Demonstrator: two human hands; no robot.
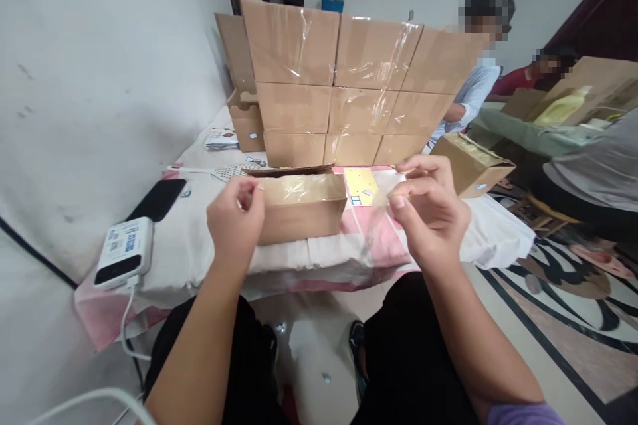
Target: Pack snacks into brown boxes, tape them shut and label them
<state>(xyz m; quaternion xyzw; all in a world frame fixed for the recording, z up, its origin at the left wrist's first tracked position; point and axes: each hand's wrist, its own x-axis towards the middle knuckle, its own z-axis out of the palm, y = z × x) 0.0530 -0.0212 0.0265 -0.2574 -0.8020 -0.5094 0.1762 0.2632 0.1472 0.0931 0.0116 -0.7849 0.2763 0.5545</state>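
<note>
My left hand (233, 211) is closed, thumb and forefinger pinched together by the left end of a small cardboard box (302, 219). Whatever that pinch holds, if anything, is too small to make out. Clear tape shines along the top of the box, and a brown flap stands up behind it. My right hand (433, 212) is raised to the right of the box, fingers curled, pinching a thin piece of clear plastic film (383, 191). Behind the film, a yellow printed card (359, 186) lies on the pink and white tablecloth (323, 252).
Taped cardboard boxes (296, 43) form a wall at the back. A white power bank (124, 252) and black phone (157, 200) lie left, near a white fly swatter (226, 172). Another box (471, 163) stands right. A person in a light-blue shirt (471, 103) is behind.
</note>
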